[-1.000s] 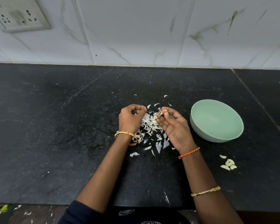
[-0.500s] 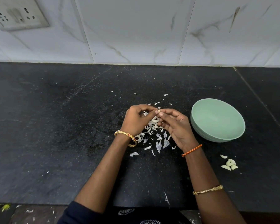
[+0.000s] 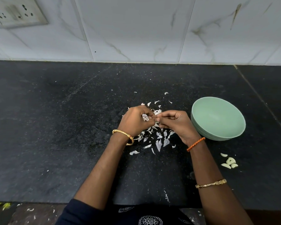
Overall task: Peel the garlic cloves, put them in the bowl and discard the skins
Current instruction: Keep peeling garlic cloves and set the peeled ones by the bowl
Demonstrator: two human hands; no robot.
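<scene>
My left hand [image 3: 135,120] and my right hand [image 3: 175,123] meet fingertip to fingertip over a heap of white garlic skins [image 3: 157,137] on the black counter. Between the fingertips of both hands sits a small garlic clove [image 3: 156,119], mostly hidden by the fingers. A pale green bowl [image 3: 217,118] stands just right of my right hand and looks empty. Several peeled cloves [image 3: 229,162] lie on the counter in front of the bowl, to the right of my right forearm.
The black stone counter [image 3: 55,127] runs back to a white tiled wall [image 3: 136,30] with a socket plate [image 3: 16,12] at the top left. Skin scraps lie on the floor [image 3: 31,211] below the counter's front edge.
My hands have come together from apart: the left moved right to meet the right, and both now pinch the clove. The view shifted slightly.
</scene>
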